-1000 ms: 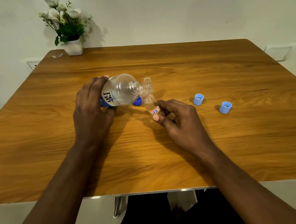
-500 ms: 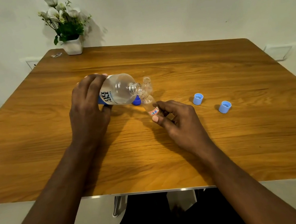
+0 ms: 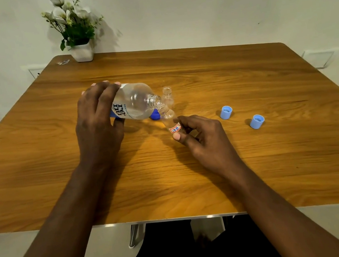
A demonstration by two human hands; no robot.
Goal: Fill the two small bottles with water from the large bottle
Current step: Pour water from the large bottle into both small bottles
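My left hand (image 3: 96, 120) grips the large clear bottle (image 3: 135, 101) by its labelled body and holds it tipped on its side, mouth to the right. Its open mouth meets the neck of a small clear bottle (image 3: 169, 119) with a red and white sticker, tilted toward it. My right hand (image 3: 204, 136) pinches that small bottle near its base. The second small bottle (image 3: 168, 95) stands upright and uncapped just behind the two mouths. A dark blue cap (image 3: 155, 115) lies on the table under the large bottle's neck.
Two light blue caps (image 3: 226, 112) (image 3: 257, 121) lie on the wooden table (image 3: 256, 170) to the right of my right hand. A white pot of flowers (image 3: 82, 51) stands at the far left corner. The near table edge runs below my forearms.
The large bottle has lifted slightly and tipped a little further toward the small bottle. My right hand and the small bottle have hardly moved.
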